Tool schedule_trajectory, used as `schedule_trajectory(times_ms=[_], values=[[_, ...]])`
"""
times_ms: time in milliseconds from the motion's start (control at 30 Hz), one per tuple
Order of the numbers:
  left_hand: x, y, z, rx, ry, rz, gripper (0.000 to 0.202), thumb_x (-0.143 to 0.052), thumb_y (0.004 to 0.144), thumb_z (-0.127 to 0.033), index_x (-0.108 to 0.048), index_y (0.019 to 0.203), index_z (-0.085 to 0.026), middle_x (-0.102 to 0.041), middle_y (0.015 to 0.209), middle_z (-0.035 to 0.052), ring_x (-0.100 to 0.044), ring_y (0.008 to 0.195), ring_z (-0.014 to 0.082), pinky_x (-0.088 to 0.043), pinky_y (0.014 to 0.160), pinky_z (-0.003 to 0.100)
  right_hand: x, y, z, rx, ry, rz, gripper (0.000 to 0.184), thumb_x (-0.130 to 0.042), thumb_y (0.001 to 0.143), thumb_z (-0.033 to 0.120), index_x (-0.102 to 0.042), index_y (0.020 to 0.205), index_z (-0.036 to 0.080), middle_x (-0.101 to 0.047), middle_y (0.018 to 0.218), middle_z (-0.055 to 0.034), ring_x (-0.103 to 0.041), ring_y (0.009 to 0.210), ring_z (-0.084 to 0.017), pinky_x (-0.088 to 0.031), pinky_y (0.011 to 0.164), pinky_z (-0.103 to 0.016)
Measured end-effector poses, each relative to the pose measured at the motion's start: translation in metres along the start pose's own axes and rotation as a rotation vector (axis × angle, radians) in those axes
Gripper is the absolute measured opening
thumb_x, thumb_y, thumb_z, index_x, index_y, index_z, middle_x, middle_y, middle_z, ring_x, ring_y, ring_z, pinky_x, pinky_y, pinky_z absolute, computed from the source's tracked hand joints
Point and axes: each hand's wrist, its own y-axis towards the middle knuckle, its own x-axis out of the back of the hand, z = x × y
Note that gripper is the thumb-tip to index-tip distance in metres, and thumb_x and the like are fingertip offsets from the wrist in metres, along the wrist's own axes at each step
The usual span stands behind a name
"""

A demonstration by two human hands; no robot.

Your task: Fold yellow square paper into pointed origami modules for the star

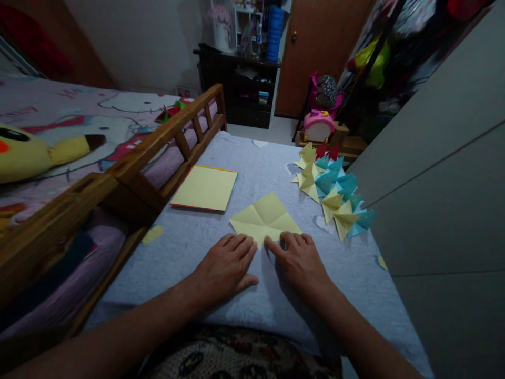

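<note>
A pale yellow sheet of origami paper lies on the cloth in front of me, turned like a diamond and marked with creases that cross near its middle. My left hand rests on its near left edge, fingers laid flat and thumb held apart. On the near right edge my right hand presses with its fingertips, the index finger reaching toward the near middle. Both hands are open, touching the paper without gripping it. The fingers cover part of the near edge, so I cannot tell whether it is folded there.
A stack of square coloured paper sits at the left, yellow on top. Several folded yellow paper pieces and blue ones stand along the right side. A wooden rail borders the left; a pale cabinet panel rises at the right.
</note>
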Motion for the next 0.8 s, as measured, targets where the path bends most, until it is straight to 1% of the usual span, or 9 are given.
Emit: schedule_trajectory(times_ms=[133,267,333,433,500,567,667,733,800], values=[[0.001,-0.012,0.002,0.03,0.002,-0.027,0.053,-0.068,0.09,-0.045,-0.056,0.128,-0.01,-0.065,0.126,0.0145,-0.058,0.116,0.0313,-0.048,0.1,0.045,0.007,0.004,0.012,-0.014,-0.081,0.082,0.053,-0.056,0.094,0.02,-0.049,0.142,0.039,-0.063,0.101,-0.0114,-0.056,0.088,-0.028,-0.035,0.08,-0.041],[-0.004,-0.017,0.005,0.016,-0.012,-0.092,0.05,-0.067,0.091,-0.04,-0.055,0.128,-0.008,-0.065,0.124,0.016,-0.059,0.115,0.0314,-0.052,0.097,0.045,0.008,0.006,0.023,-0.011,-0.131,0.123,0.057,-0.054,0.094,0.022,-0.044,0.146,0.042,-0.061,0.101,-0.0139,-0.056,0.089,-0.031,-0.035,0.082,-0.045],[-0.006,-0.017,0.006,0.006,-0.032,-0.124,0.048,-0.065,0.092,-0.039,-0.054,0.128,-0.008,-0.066,0.121,0.0161,-0.06,0.114,0.0308,-0.053,0.096,0.045,0.006,0.005,0.027,-0.011,-0.152,0.111,0.058,-0.054,0.094,0.021,-0.044,0.147,0.042,-0.061,0.104,-0.016,-0.056,0.092,-0.033,-0.035,0.084,-0.047],[-0.007,-0.017,0.008,-0.003,-0.045,-0.157,0.044,-0.062,0.094,-0.037,-0.055,0.127,-0.009,-0.066,0.119,0.0163,-0.061,0.112,0.0305,-0.055,0.094,0.046,-0.002,0.001,0.027,0.005,-0.11,0.031,0.059,-0.057,0.091,0.018,-0.048,0.146,0.038,-0.061,0.109,-0.0183,-0.055,0.098,-0.036,-0.036,0.088,-0.051],[-0.007,-0.016,0.009,-0.002,-0.048,-0.157,0.042,-0.063,0.093,-0.036,-0.055,0.125,-0.01,-0.066,0.119,0.016,-0.061,0.112,0.0305,-0.055,0.094,0.045,-0.007,-0.003,0.023,0.023,-0.057,-0.039,0.061,-0.06,0.087,0.013,-0.053,0.142,0.037,-0.061,0.114,-0.0188,-0.055,0.102,-0.037,-0.036,0.091,-0.055],[-0.007,-0.016,0.009,-0.003,-0.052,-0.146,0.041,-0.064,0.093,-0.036,-0.056,0.124,-0.011,-0.066,0.119,0.0149,-0.062,0.111,0.03,-0.056,0.093,0.044,-0.01,-0.009,0.015,0.034,-0.033,-0.087,0.06,-0.061,0.084,0.01,-0.056,0.139,0.035,-0.061,0.119,-0.0191,-0.054,0.105,-0.038,-0.037,0.092,-0.056],[-0.006,-0.016,0.009,-0.005,-0.044,-0.143,0.04,-0.066,0.092,-0.036,-0.057,0.123,-0.013,-0.066,0.119,0.0144,-0.063,0.11,0.03,-0.056,0.092,0.044,-0.011,-0.018,0.0,0.027,-0.039,-0.112,0.057,-0.058,0.084,0.008,-0.058,0.136,0.032,-0.06,0.127,-0.0178,-0.053,0.11,-0.038,-0.037,0.093,-0.054],[-0.006,-0.016,0.009,-0.006,-0.037,-0.145,0.04,-0.066,0.092,-0.036,-0.057,0.123,-0.012,-0.067,0.119,0.015,-0.063,0.11,0.0304,-0.057,0.092,0.045,-0.012,-0.024,-0.012,-0.002,-0.048,-0.119,0.058,-0.055,0.084,0.005,-0.057,0.135,0.032,-0.061,0.128,-0.0156,-0.053,0.112,-0.037,-0.036,0.095,-0.053],[-0.005,-0.016,0.009,-0.006,-0.034,-0.146,0.04,-0.065,0.092,-0.035,-0.057,0.123,-0.011,-0.067,0.119,0.0155,-0.063,0.11,0.0308,-0.057,0.092,0.045,-0.014,-0.031,-0.026,-0.041,-0.056,-0.127,0.056,-0.053,0.084,0.004,-0.059,0.133,0.031,-0.061,0.129,-0.0157,-0.052,0.112,-0.038,-0.035,0.095,-0.055]])
